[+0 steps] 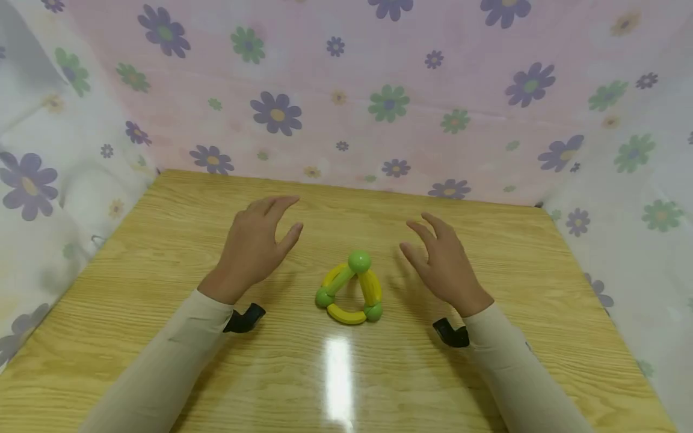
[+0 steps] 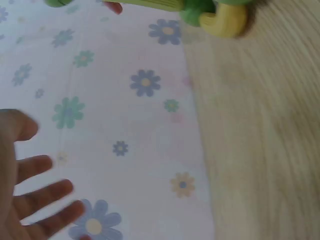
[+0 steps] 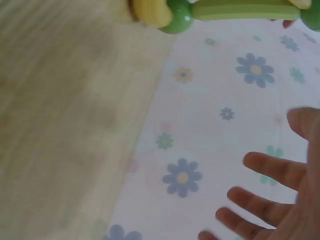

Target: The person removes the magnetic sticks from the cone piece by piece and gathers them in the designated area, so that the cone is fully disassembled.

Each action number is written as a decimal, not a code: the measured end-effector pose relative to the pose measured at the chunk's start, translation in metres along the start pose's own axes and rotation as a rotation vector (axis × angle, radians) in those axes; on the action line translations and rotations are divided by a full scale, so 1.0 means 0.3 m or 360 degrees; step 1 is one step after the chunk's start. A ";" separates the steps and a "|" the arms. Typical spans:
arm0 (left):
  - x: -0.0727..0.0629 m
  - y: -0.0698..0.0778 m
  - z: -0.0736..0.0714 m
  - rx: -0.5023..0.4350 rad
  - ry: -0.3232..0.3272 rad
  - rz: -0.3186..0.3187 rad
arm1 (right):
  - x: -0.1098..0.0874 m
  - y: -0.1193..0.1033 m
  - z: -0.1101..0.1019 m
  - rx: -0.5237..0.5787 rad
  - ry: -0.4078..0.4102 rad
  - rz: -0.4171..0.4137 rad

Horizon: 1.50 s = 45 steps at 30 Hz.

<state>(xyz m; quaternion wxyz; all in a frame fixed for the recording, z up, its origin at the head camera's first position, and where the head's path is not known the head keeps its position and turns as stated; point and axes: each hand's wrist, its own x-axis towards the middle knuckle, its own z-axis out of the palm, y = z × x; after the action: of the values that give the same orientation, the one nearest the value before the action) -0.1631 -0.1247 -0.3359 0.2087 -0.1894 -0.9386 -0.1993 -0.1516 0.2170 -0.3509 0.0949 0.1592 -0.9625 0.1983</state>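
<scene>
A small pyramid-shaped frame point(image 1: 348, 316) of yellow curved rods and green rods joined by green balls stands on the wooden table between my hands. Its top ball point(image 1: 360, 261) points up. To its left, my left hand point(image 1: 253, 243) hovers with fingers spread and slightly bent, holding nothing. On the other side, my right hand point(image 1: 446, 264) is held likewise, apart from the frame. Part of a green rod point(image 2: 150, 4) shows along the top of the left wrist view. A similar green rod point(image 3: 245, 10) crosses the top of the right wrist view.
The wooden table point(image 1: 162, 240) has a glare spot near its front. A flowered cloth point(image 1: 325, 78) hangs behind it and along both sides. Black wrist mounts point(image 1: 245, 319) stick out from both sleeves.
</scene>
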 end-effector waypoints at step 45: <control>-0.011 0.125 0.141 -0.1041 -0.0671 0.0287 | 0.036 -0.179 0.001 0.0932 -0.0475 -0.0599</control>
<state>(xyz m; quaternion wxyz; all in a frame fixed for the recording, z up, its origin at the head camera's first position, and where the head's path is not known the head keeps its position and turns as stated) -0.1572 -0.0746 -0.3617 -0.0434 -0.3641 -0.8275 -0.4253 -0.1431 0.1675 -0.3296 -0.0612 0.3807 -0.8222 0.4186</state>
